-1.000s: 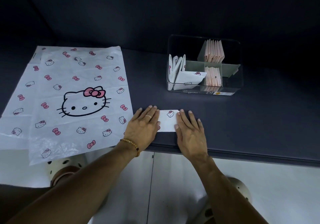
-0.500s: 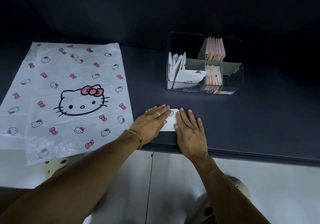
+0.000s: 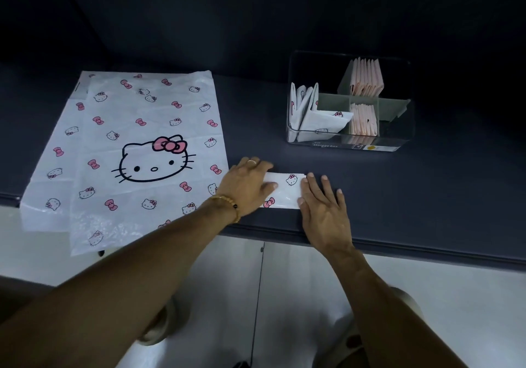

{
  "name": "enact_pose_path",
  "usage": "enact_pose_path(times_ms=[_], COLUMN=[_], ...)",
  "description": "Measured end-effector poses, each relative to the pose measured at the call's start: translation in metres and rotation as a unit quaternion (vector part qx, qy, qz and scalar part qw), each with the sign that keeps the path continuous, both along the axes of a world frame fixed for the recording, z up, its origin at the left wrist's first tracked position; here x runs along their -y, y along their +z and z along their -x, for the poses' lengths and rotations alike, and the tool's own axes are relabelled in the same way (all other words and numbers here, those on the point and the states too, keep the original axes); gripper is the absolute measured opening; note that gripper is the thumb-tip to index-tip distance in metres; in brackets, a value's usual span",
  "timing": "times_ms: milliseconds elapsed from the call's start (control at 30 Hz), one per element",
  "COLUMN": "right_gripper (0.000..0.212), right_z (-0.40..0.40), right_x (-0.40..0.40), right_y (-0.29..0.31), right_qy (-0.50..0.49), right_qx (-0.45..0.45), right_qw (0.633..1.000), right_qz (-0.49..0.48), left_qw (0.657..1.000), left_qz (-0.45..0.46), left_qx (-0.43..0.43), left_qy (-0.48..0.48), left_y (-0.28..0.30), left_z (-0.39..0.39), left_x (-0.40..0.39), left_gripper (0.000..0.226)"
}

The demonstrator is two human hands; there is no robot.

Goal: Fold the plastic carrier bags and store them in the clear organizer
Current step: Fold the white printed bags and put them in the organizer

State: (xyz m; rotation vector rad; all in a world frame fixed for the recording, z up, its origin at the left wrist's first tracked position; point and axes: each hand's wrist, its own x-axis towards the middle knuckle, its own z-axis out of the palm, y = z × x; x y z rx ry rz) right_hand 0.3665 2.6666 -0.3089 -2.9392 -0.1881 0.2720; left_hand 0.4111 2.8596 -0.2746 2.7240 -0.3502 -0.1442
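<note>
A folded white carrier bag (image 3: pixel 286 189) with pink bows and cat faces lies as a short strip near the counter's front edge. My left hand (image 3: pixel 246 186) lies flat on its left end, fingers pointing right. On its right end my right hand (image 3: pixel 323 205) presses palm down, fingers spread. The clear organizer (image 3: pixel 350 139) stands further back on the right. It holds folded white bags (image 3: pixel 313 114) in the left compartment and folded pink bags (image 3: pixel 365 78) in two middle compartments. Its right compartment looks empty.
Two flat unfolded cat-print bags (image 3: pixel 136 151) overlap on the left of the dark counter (image 3: pixel 427 196) and hang over its front edge. A dark wall rises behind. White cabinet doors (image 3: pixel 313 296) are below the counter.
My left hand slid right over the folded strip and has now drawn back a little, uncovering the middle. My right hand stayed in place. The camera view shifted slightly.
</note>
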Motion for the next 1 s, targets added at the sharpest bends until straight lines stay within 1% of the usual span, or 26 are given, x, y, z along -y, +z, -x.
enact_pose_path(times_ms=[67,167,233,300,333,367,433,500,567,600,633,700,733,767,800,867,900,933,1000], right_gripper=[0.051,0.051,0.052,0.053,0.053,0.051,0.039,0.024,0.02,0.021,0.023,0.023,0.023,0.023,0.021,0.017,0.015,0.015,0.015], right_z=[0.0,0.001,0.0,-0.002,-0.004,-0.005,-0.009,-0.014,-0.022,-0.027,-0.031,-0.039,-0.043,-0.047,-0.051,-0.058,-0.062,-0.066,-0.074], right_x=[0.0,0.0,0.0,0.0,0.002,0.003,0.01,0.021,0.034,0.04,0.047,0.057,0.062,0.066,0.069,0.071,0.071,0.07,0.068], right_y=[-0.001,0.0,0.003,0.012,0.018,0.024,0.041,0.06,0.076,0.083,0.088,0.095,0.098,0.099,0.1,0.101,0.1,0.1,0.102], right_qy=[-0.001,-0.002,-0.016,-0.035,-0.048,-0.066,-0.112,-0.165,-0.215,-0.234,-0.247,-0.281,-0.301,-0.32,-0.335,-0.35,-0.353,-0.354,-0.352], right_qx=[0.001,0.002,-0.003,-0.013,-0.017,-0.019,-0.008,-0.004,-0.014,-0.013,-0.004,0.039,0.06,0.078,0.092,0.108,0.11,0.11,0.115], right_qw=[1.0,1.0,0.999,0.994,0.99,0.983,0.959,0.924,0.876,0.858,0.848,0.833,0.822,0.81,0.8,0.795,0.796,0.799,0.806], right_qz=[-0.001,-0.014,-0.05,-0.102,-0.133,-0.172,-0.261,-0.346,-0.431,-0.457,-0.468,-0.474,-0.48,-0.486,-0.489,-0.484,-0.479,-0.474,-0.461], left_qw=[0.998,0.99,0.984,0.984,0.985,0.983,0.97,0.954,0.935,0.927,0.921,0.915,0.919,0.93,0.946,0.977,0.986,0.991,0.987], left_qz=[-0.034,-0.075,-0.109,-0.103,-0.071,-0.02,0.093,0.185,0.26,0.291,0.319,0.366,0.373,0.357,0.319,0.204,0.139,0.082,0.015], left_qx=[-0.056,-0.123,-0.137,-0.144,-0.159,-0.184,-0.223,-0.236,-0.242,-0.236,-0.221,-0.167,-0.129,-0.084,-0.035,0.047,0.073,0.096,0.148], left_qy=[0.006,0.002,-0.016,-0.016,-0.015,-0.017,-0.031,-0.031,-0.023,-0.022,-0.018,0.006,0.021,0.034,0.043,0.048,0.049,0.049,0.058], left_y=[0.004,0.009,0.012,0.016,0.019,0.022,0.031,0.043,0.054,0.058,0.062,0.068,0.069,0.07,0.07,0.068,0.066,0.064,0.06], left_z=[-0.009,-0.022,-0.025,-0.025,-0.025,-0.025,-0.028,-0.031,-0.037,-0.04,-0.045,-0.056,-0.063,-0.07,-0.078,-0.091,-0.095,-0.099,-0.105], left_x=[0.013,0.019,0.022,0.025,0.026,0.027,0.03,0.036,0.045,0.051,0.057,0.066,0.069,0.07,0.07,0.069,0.069,0.07,0.071], left_gripper=[0.05,0.047,0.044,0.038,0.031,0.024,0.017,0.016,0.016,0.017,0.016,0.011,0.009,0.01,0.012,0.02,0.024,0.027,0.024])
